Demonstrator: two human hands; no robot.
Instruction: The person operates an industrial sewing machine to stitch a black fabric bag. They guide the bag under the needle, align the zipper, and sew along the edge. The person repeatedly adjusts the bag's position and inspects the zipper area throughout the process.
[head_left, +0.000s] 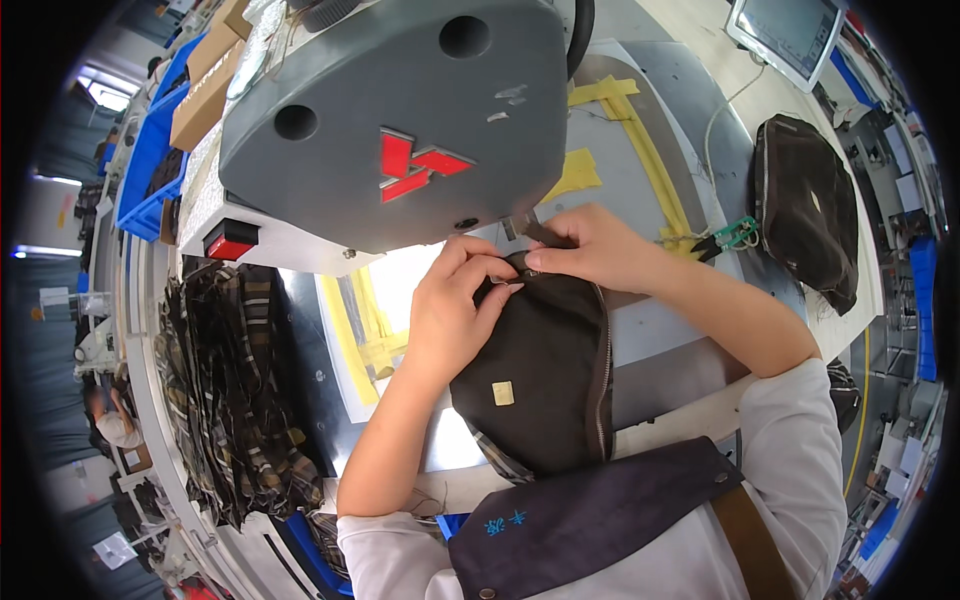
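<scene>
Head view: dark pouch [545, 370] at the near middle of the worktop [310, 340], over yellow tape [578, 172].
I see the left hand [450, 300] and right hand [600, 250] pinching its far end beside the grey machine head [330, 180]; plaid fabric [235, 390] lies left, a second pouch [808, 210] right, blue bins [148, 220] far left.

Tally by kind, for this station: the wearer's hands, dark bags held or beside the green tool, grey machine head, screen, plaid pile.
Hands: 2 (left hand, right hand)
Dark bags: 2 (held bag, side bag)
Machine head: 1
Screen: 1
Plaid pile: 1
Total: 7
</scene>
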